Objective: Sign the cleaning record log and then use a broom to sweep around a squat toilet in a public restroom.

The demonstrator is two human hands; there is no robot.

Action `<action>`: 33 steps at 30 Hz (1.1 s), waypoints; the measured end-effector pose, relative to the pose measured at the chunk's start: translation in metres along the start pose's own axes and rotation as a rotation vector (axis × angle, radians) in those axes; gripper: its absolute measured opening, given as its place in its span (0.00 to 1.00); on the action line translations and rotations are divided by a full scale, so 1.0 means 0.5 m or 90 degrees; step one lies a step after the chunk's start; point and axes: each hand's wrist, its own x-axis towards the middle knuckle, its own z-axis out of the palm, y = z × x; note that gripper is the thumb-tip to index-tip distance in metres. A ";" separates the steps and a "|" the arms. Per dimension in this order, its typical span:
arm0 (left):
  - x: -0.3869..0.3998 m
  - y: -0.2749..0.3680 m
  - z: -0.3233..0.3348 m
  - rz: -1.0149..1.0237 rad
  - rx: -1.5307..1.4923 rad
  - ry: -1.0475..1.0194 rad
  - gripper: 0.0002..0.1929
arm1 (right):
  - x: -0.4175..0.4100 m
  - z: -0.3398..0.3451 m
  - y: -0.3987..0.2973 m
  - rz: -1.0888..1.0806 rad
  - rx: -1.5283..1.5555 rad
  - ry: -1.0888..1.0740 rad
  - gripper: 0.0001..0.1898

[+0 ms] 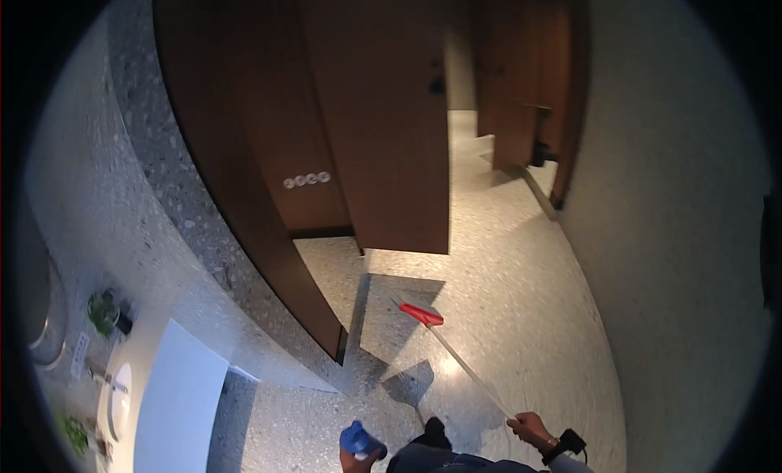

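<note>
My right hand (530, 429) is closed round the pale pole of a red-headed floor tool (421, 314), which slants up and left across the terrazzo floor; from this view I cannot tell if the head touches the floor. A wrist strap with a black box sits above that hand. At the bottom edge, my left hand (357, 462) grips a blue plastic bottle or container (360, 439), and part of the hand is cut off by the frame. A dark shoe (435, 433) shows between the two hands.
An open dark wooden door (391, 137) stands ahead, with a doorway beside it. Another wooden door (513, 88) is farther back on the right. A plain wall (666, 229) runs along the right. On the left are a washbasin (121, 400), a counter and potted plants (102, 313).
</note>
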 end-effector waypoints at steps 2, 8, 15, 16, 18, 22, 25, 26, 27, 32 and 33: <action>0.145 0.047 0.085 0.218 0.233 0.038 0.34 | 0.112 -0.055 -0.055 -0.052 -0.057 0.020 0.16; 0.507 0.118 0.210 0.182 0.259 -0.029 0.34 | 0.436 -0.198 -0.272 -0.293 -0.431 0.158 0.12; 0.847 0.120 0.348 0.099 0.158 0.023 0.35 | 0.904 -0.329 -0.509 -0.526 -0.528 0.263 0.08; 0.881 0.132 0.363 0.081 0.168 0.057 0.35 | 0.976 -0.339 -0.527 -0.540 -0.566 0.269 0.08; 0.945 0.144 0.396 0.060 0.176 0.107 0.34 | 1.103 -0.368 -0.599 -0.597 -0.604 0.257 0.07; 1.041 0.174 0.424 0.030 0.201 0.191 0.33 | 1.316 -0.412 -0.772 -0.710 -0.704 0.211 0.03; 1.106 0.209 0.441 0.001 0.223 0.227 0.35 | 1.459 -0.443 -0.844 -0.810 -0.742 0.206 0.03; 1.130 0.210 0.444 0.019 0.223 0.252 0.35 | 1.497 -0.449 -0.866 -0.789 -0.786 0.185 0.05; 1.154 0.212 0.445 0.036 0.224 0.272 0.34 | 1.538 -0.455 -0.884 -0.825 -0.725 0.151 0.06; 1.239 0.231 0.426 -0.005 0.209 0.276 0.34 | 1.647 -0.479 -0.944 -0.938 -0.666 0.195 0.07; 1.259 0.217 0.420 0.003 0.231 0.284 0.34 | 1.673 -0.491 -0.949 -0.945 -0.699 0.191 0.08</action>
